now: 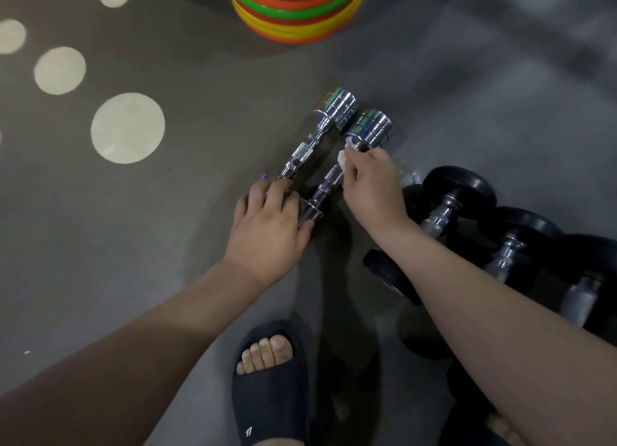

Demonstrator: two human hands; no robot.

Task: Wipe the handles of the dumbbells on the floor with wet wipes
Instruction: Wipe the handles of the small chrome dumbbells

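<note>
Two chrome dumbbells lie side by side on the grey floor, slanting up to the right. My left hand [272,222] rests over the near heads of both, fingers curled on the near end of the left dumbbell [302,152]. My right hand [370,185] pinches a white wet wipe [344,158] against the upper part of the right dumbbell's [372,128] handle, just below its far head. The lower part of that handle shows between my hands.
Several black-headed dumbbells [460,185] lie in a row at the right, partly under my right forearm. A stack of coloured rings [297,12] stands at the top. My foot in a dark slide sandal [270,385] is at the bottom centre. Pale round spots [127,128] mark the floor left.
</note>
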